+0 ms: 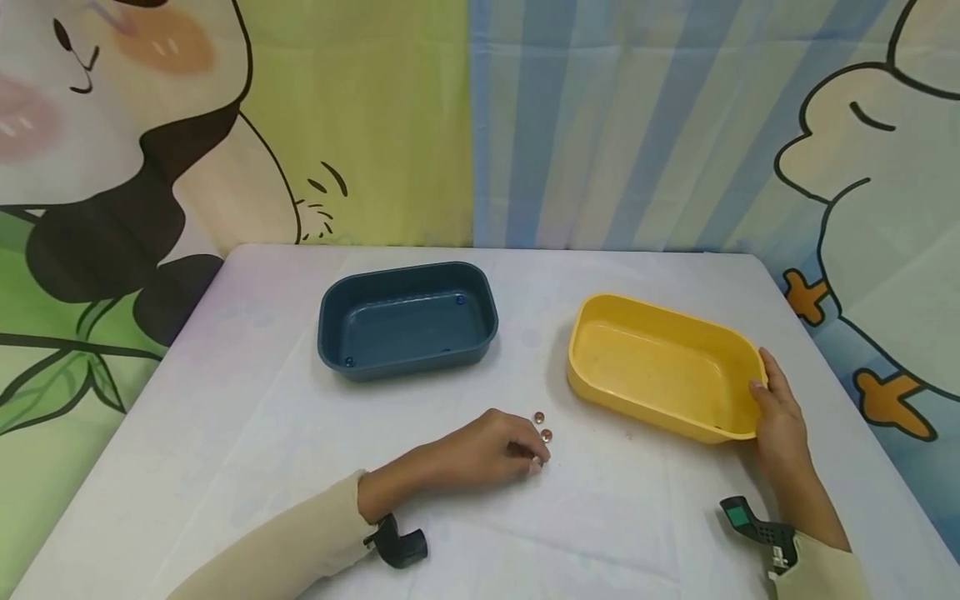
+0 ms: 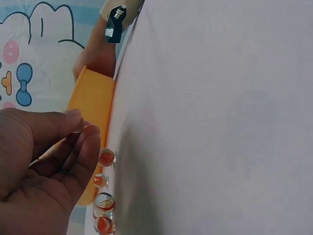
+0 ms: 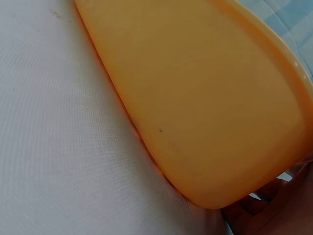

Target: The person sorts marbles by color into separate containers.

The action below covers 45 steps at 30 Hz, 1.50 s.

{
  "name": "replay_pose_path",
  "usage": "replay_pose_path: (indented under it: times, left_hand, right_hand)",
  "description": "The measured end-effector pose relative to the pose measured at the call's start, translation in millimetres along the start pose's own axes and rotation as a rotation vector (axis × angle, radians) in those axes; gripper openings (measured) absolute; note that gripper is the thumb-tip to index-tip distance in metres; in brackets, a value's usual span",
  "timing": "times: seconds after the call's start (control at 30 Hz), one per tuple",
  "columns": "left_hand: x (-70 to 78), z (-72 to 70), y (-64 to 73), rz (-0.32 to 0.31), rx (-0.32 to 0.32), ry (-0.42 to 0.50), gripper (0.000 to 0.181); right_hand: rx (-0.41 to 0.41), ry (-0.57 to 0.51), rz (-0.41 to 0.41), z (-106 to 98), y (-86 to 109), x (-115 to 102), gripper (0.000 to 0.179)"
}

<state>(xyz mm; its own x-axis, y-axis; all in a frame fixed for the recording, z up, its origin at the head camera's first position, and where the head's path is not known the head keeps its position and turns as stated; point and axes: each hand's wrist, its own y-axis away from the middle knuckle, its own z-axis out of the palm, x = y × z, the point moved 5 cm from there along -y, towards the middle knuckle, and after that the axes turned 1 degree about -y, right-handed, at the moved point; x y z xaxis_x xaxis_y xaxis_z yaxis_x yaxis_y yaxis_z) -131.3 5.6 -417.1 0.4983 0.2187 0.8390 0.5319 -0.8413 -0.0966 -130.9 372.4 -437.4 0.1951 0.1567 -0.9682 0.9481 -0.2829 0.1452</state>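
In the head view my left hand (image 1: 491,450) is low over the white table, fingers curled and thumb close to the fingertips. Beside those fingertips lie small clear glass marbles (image 1: 539,417) with orange inside. Several marbles (image 2: 104,203) line up past the fingers in the left wrist view. A pale glint shows between thumb and fingers (image 2: 88,147); I cannot tell whether a marble is pinched there. My right hand (image 1: 782,421) grips the right end of a yellow plastic tray (image 1: 667,321), thumb over the rim and fingers outside. The right wrist view shows the tray's bare inside (image 3: 195,98).
A dark blue tray (image 1: 408,367) stands at the back left, with a few small dark blue marbles (image 1: 349,362) in it. The white-covered table (image 1: 247,417) ends at a printed cloth backdrop (image 1: 600,125). A black wrist mount (image 1: 401,543) hangs by the left cuff.
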Motion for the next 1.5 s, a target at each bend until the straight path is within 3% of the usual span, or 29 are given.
replay_pose_path:
  times: [0.53, 1.0, 1.3, 1.5]
  left_hand:
    - [3.5, -13.5, -15.7, -0.041, 0.018, 0.08, 0.014]
    - [9.1, -23.0, -27.1, -0.047, 0.031, 0.153, 0.015]
    - [2.6, -39.0, -44.2, -0.063, 0.124, 0.117, 0.016]
    - [1.7, -45.1, -53.4, -0.068, 0.142, 0.091, 0.018]
  right_hand:
    - [-0.01, 0.065, -0.038, 1, -0.4, -1, 0.054]
    - [-0.007, 0.112, -0.015, 1, -0.3, 2, 0.054]
    - [-0.01, 0.095, -0.03, -1, 1.0, 2, 0.054]
    - [-0.012, 0.101, -0.041, -1, -0.3, 1, 0.054]
